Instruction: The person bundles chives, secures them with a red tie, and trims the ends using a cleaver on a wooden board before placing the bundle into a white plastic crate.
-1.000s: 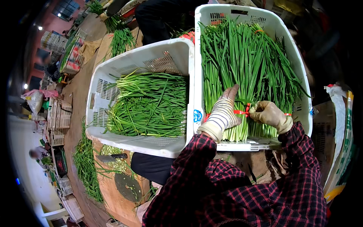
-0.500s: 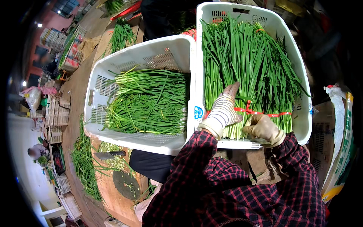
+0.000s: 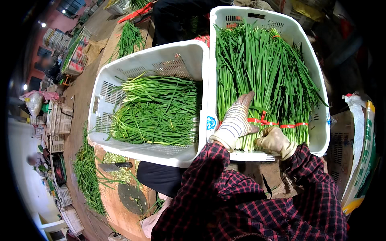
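Banded greens (image 3: 257, 76) in white crate (image 3: 213, 88);
left hand (image 3: 235, 122) lies wide against them; right hand (image 3: 274, 141) curls at stalk ends (image 3: 246, 143), grip unclear.

Left hand (image 3: 234, 122) and right hand (image 3: 274, 141) at red-banded greens (image 3: 261, 76) in white crate (image 3: 319, 149), right grip unclear

Shirt (image 3: 261, 217): red-and-black plaid
Left glove (image 3: 233, 123): white, dark-striped
Right glove (image 3: 275, 141): cream
Leaves (image 3: 257, 72): green
Ties (image 3: 263, 119): red
Crates (image 3: 132, 152): white
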Motion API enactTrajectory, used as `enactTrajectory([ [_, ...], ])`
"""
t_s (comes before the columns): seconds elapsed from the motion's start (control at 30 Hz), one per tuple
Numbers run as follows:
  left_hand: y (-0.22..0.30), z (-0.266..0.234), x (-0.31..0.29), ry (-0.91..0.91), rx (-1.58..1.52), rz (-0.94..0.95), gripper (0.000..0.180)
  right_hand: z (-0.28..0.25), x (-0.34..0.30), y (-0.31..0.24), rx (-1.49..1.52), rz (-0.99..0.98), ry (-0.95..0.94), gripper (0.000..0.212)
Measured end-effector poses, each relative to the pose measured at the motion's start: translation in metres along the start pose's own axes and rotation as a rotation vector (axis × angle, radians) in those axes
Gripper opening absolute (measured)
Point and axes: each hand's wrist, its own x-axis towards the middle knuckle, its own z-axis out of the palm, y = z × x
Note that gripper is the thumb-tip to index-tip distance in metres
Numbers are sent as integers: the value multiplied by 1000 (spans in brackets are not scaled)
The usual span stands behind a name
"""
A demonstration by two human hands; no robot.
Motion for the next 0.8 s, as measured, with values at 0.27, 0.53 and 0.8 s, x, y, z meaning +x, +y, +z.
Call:
enactTrajectory([
  [0.27,25,21,-28,317,309,198,108,-1,1,6,-359,-99,-172,36],
  [0.53,-10,47,-18,224,487,88,56,-22,-1,-87,-363,-737,450,16],
  [0.8,-2,35,-26,172,345,257,73,-49,101,-73,-570,-643,779,35],
])
